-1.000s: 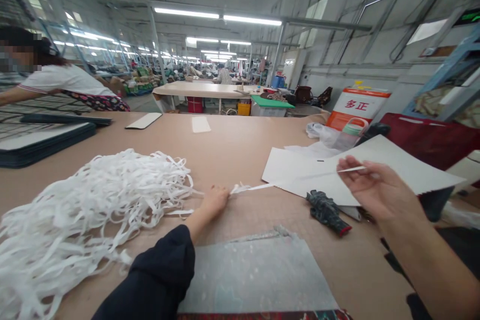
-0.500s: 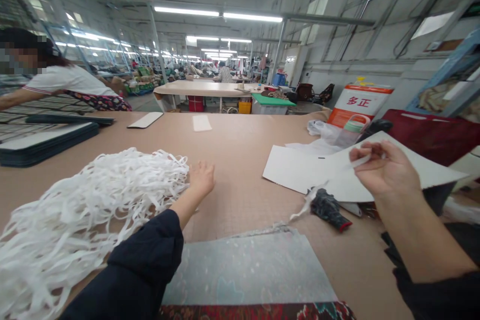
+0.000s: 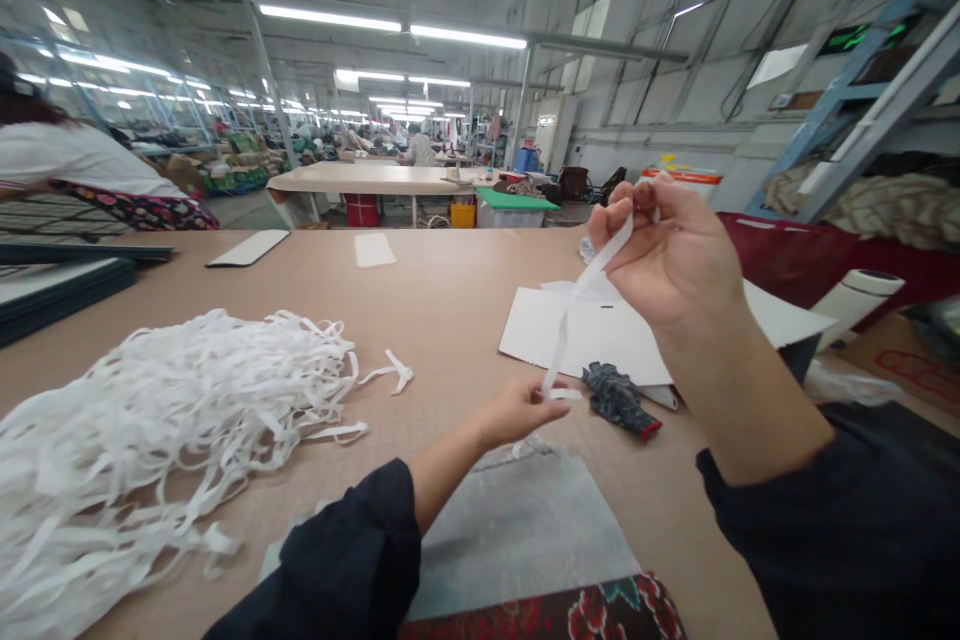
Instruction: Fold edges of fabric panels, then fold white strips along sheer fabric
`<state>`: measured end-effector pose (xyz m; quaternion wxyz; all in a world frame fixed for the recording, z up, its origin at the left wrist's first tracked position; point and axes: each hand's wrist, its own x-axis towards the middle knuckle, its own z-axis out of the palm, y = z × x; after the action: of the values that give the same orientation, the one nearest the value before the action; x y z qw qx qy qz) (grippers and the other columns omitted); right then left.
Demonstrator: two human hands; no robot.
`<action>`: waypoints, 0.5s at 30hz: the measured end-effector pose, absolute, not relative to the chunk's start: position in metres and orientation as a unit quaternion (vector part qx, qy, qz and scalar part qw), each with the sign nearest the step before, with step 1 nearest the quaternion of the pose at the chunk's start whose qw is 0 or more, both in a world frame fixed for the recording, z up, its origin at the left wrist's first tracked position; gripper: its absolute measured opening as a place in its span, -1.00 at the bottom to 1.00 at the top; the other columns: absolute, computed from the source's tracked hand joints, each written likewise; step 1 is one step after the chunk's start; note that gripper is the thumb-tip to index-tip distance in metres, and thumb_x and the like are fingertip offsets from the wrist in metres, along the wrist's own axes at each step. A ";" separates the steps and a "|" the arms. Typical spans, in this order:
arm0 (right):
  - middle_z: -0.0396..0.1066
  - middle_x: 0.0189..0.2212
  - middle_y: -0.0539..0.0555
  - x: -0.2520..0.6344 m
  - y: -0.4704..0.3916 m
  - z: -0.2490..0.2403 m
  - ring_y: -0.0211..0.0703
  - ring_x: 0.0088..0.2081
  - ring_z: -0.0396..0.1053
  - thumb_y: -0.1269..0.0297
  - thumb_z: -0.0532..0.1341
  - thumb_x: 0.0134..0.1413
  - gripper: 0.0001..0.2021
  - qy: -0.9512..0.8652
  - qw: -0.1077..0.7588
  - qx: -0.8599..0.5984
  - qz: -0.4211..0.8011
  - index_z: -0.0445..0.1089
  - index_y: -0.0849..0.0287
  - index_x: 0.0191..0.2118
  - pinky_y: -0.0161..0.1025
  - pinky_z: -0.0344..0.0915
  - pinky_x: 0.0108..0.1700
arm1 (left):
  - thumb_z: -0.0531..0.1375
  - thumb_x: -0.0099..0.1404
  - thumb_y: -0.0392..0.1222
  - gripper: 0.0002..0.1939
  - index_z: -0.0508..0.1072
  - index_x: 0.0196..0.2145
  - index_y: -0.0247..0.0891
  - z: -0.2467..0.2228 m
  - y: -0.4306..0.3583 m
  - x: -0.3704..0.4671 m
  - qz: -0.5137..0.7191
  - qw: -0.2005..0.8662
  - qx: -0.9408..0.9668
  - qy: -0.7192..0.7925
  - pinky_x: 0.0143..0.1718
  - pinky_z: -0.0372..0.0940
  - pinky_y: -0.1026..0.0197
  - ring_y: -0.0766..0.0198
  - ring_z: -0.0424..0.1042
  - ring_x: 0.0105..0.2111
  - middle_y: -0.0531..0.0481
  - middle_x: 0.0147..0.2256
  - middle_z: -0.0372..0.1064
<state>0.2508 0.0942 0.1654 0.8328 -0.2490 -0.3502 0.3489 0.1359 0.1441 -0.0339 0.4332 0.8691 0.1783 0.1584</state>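
Observation:
A white fabric strip (image 3: 574,305) is stretched slantwise between my two hands. My right hand (image 3: 675,250) is raised, its curled fingers pinching the upper end. Lower down, my left hand (image 3: 521,412) is closed on the lower end, and a short tail sticks out past its fingertips. Beneath my left hand lies a grey translucent sheet (image 3: 540,520), with dark red flowered fabric (image 3: 600,610) showing along its near edge. A large tangled heap of white strips (image 3: 202,390) covers the table's left side. One loose strip (image 3: 401,375) lies just right of that heap.
A dark grey glove (image 3: 621,402) with a red cuff lies right of centre, beside white board pieces (image 3: 540,325). Stacked dark-edged panels (image 3: 67,290) sit at the left. A small white card (image 3: 375,250) lies near the far edge. A co-worker (image 3: 90,165) leans at far left.
My left hand has moved from beside the heap rightward to the strip's lower end and closed. My right hand has risen leftward with the strip. The view has turned slightly right.

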 end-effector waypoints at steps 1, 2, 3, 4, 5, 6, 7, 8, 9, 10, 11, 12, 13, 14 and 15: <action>0.39 -0.52 -0.10 0.252 0.094 0.166 -0.41 -0.51 0.35 0.37 0.12 0.03 -0.81 -0.335 0.838 -0.250 0.351 0.30 0.15 -0.57 -0.33 0.37 -0.25 | 0.05 0.25 -0.10 -0.63 0.33 -0.06 -0.34 -0.034 0.143 0.134 0.151 0.448 0.864 0.174 -0.38 0.32 0.25 0.28 0.43 -0.41 -0.06 -0.31 0.43; 0.39 -0.53 -0.09 0.255 0.094 0.166 -0.41 -0.52 0.34 0.38 0.10 0.04 -0.80 -0.318 0.844 -0.251 0.350 0.30 0.16 -0.57 -0.34 0.37 -0.28 | 0.03 0.26 -0.13 -0.65 0.33 -0.06 -0.36 -0.034 0.142 0.131 0.148 0.456 0.860 0.176 -0.46 0.31 0.28 0.34 0.40 -0.52 -0.02 -0.39 0.42; 0.38 -0.55 -0.08 0.259 0.095 0.165 -0.42 -0.53 0.32 0.39 0.08 0.06 -0.79 -0.301 0.854 -0.250 0.343 0.29 0.17 -0.57 -0.36 0.37 -0.32 | 0.04 0.25 -0.15 -0.63 0.29 -0.02 -0.36 -0.034 0.143 0.126 0.150 0.458 0.857 0.184 -0.50 0.29 0.30 0.36 0.38 -0.57 0.01 -0.42 0.41; 0.37 -0.57 -0.07 0.265 0.096 0.163 -0.43 -0.55 0.30 0.40 0.06 0.07 -0.78 -0.284 0.864 -0.250 0.331 0.28 0.19 -0.57 -0.40 0.35 -0.40 | 0.07 0.23 -0.16 -0.58 0.23 0.03 -0.34 -0.032 0.145 0.121 0.159 0.454 0.854 0.195 -0.48 0.29 0.30 0.37 0.37 -0.55 0.02 -0.41 0.41; 0.36 -0.60 -0.07 0.272 0.097 0.160 -0.44 -0.57 0.27 0.41 0.05 0.08 -0.77 -0.269 0.871 -0.253 0.322 0.27 0.20 -0.57 -0.45 0.32 -0.47 | 0.10 0.21 -0.17 -0.50 0.15 0.09 -0.32 -0.030 0.148 0.114 0.172 0.446 0.853 0.208 -0.42 0.29 0.29 0.35 0.38 -0.50 0.01 -0.37 0.40; 0.34 -0.62 -0.07 0.282 0.098 0.155 -0.45 -0.59 0.24 0.43 0.04 0.08 -0.77 -0.257 0.876 -0.260 0.316 0.26 0.21 -0.57 -0.48 0.26 -0.55 | 0.12 0.19 -0.18 -0.44 0.09 0.12 -0.29 -0.027 0.153 0.107 0.185 0.434 0.854 0.222 -0.35 0.29 0.28 0.33 0.39 -0.42 0.00 -0.32 0.40; 0.32 -0.64 -0.07 0.293 0.100 0.150 -0.46 -0.62 0.20 0.44 0.03 0.08 -0.77 -0.247 0.876 -0.268 0.315 0.25 0.21 -0.56 -0.51 0.19 -0.62 | 0.13 0.18 -0.17 -0.42 0.06 0.14 -0.26 -0.024 0.160 0.100 0.196 0.419 0.855 0.237 -0.28 0.27 0.28 0.32 0.38 -0.35 -0.01 -0.28 0.39; 0.30 -0.65 -0.08 0.305 0.100 0.144 -0.46 -0.64 0.16 0.46 0.03 0.07 -0.78 -0.236 0.874 -0.282 0.318 0.24 0.21 -0.56 -0.52 0.13 -0.67 | 0.11 0.20 -0.16 -0.43 0.05 0.14 -0.25 -0.021 0.168 0.092 0.203 0.401 0.856 0.254 -0.23 0.25 0.27 0.30 0.37 -0.31 -0.02 -0.26 0.39; 0.28 -0.66 -0.09 0.318 0.100 0.137 -0.47 -0.66 0.12 0.48 0.03 0.07 -0.79 -0.224 0.875 -0.294 0.314 0.23 0.20 -0.55 -0.52 0.06 -0.71 | 0.08 0.22 -0.14 -0.46 0.07 0.13 -0.25 -0.018 0.177 0.083 0.206 0.382 0.858 0.274 -0.20 0.24 0.25 0.29 0.37 -0.29 -0.02 -0.26 0.38; 0.26 -0.67 -0.11 0.331 0.099 0.131 -0.47 -0.68 0.10 0.50 0.02 0.06 -0.79 -0.213 0.876 -0.304 0.308 0.22 0.19 -0.55 -0.52 0.03 -0.72 | 0.03 0.25 -0.13 -0.51 0.10 0.12 -0.25 -0.016 0.186 0.074 0.205 0.362 0.860 0.296 -0.19 0.24 0.23 0.27 0.37 -0.29 -0.03 -0.27 0.39; 0.24 -0.68 -0.13 0.344 0.097 0.124 -0.48 -0.69 0.07 0.52 0.02 0.06 -0.78 -0.195 0.882 -0.315 0.292 0.21 0.18 -0.55 -0.52 0.00 -0.72 | -0.02 0.27 -0.13 -0.55 0.12 0.11 -0.24 -0.016 0.196 0.064 0.202 0.340 0.861 0.320 -0.18 0.23 0.20 0.25 0.38 -0.29 -0.03 -0.29 0.40; 0.22 -0.69 -0.14 0.356 0.095 0.119 -0.49 -0.70 0.05 0.52 0.02 0.06 -0.78 -0.183 0.888 -0.318 0.276 0.20 0.18 -0.55 -0.52 -0.01 -0.72 | -0.04 0.28 -0.14 -0.56 0.13 0.10 -0.24 -0.016 0.206 0.053 0.196 0.318 0.862 0.343 -0.16 0.22 0.17 0.22 0.38 -0.26 -0.05 -0.28 0.40; 0.22 -0.70 -0.15 0.366 0.092 0.114 -0.48 -0.70 0.04 0.51 0.02 0.07 -0.78 -0.173 0.890 -0.326 0.268 0.20 0.17 -0.55 -0.50 0.02 -0.71 | -0.05 0.27 -0.15 -0.56 0.13 0.10 -0.23 -0.018 0.215 0.042 0.191 0.296 0.863 0.362 -0.12 0.20 0.14 0.19 0.37 -0.21 -0.08 -0.24 0.40; 0.24 -0.69 -0.14 0.372 0.089 0.109 -0.47 -0.70 0.05 0.50 0.02 0.08 -0.78 -0.167 0.888 -0.335 0.268 0.20 0.16 -0.54 -0.49 0.07 -0.69 | -0.02 0.25 -0.17 -0.54 0.13 0.11 -0.22 -0.019 0.223 0.031 0.186 0.276 0.864 0.379 -0.08 0.17 0.10 0.15 0.35 -0.16 -0.11 -0.17 0.39; 0.26 -0.67 -0.13 0.375 0.087 0.104 -0.46 -0.69 0.08 0.49 0.02 0.09 -0.78 -0.166 0.881 -0.346 0.277 0.22 0.17 -0.54 -0.48 0.13 -0.66 | 0.04 0.20 -0.20 -0.50 0.13 0.11 -0.23 -0.020 0.229 0.022 0.182 0.257 0.865 0.391 -0.05 0.14 0.05 0.09 0.32 -0.10 -0.15 -0.11 0.35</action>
<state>0.3753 0.0870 0.1042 0.8809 -0.3461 -0.1662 0.2767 0.0215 0.2287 -0.0202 0.2567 0.8648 0.3913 0.1822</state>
